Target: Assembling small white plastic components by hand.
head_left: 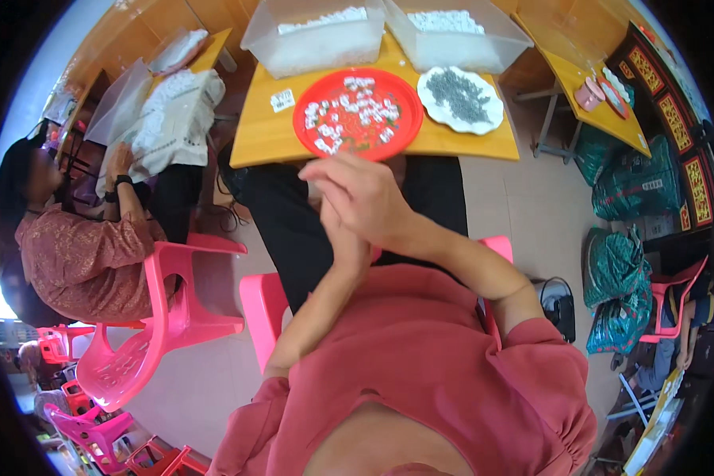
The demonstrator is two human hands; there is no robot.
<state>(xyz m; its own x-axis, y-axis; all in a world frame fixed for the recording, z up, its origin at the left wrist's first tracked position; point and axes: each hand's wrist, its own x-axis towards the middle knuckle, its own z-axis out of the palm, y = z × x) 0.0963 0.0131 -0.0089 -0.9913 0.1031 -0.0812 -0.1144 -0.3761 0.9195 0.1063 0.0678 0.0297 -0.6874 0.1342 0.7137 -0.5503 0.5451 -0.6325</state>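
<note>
Right hand [365, 198] pressed over left hand [345, 242], closed together; anything held is hidden. Red tray [305, 119] of small white parts just beyond, on the yellow table [262, 139].

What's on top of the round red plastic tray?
The round red plastic tray holds many small white pieces scattered across it. Its near edge is covered by the person's right hand, pressed against the left hand.

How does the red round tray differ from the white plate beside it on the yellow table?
The red tray is plainly larger than the white plate. The red tray is smooth-rimmed and carries small white pieces scattered thinly; the white plate has a scalloped edge and holds a heap of small grey pieces. The red tray lies straight ahead of the clasped hands; the white plate sits to its right. Both lie flat on the yellow table.
</note>
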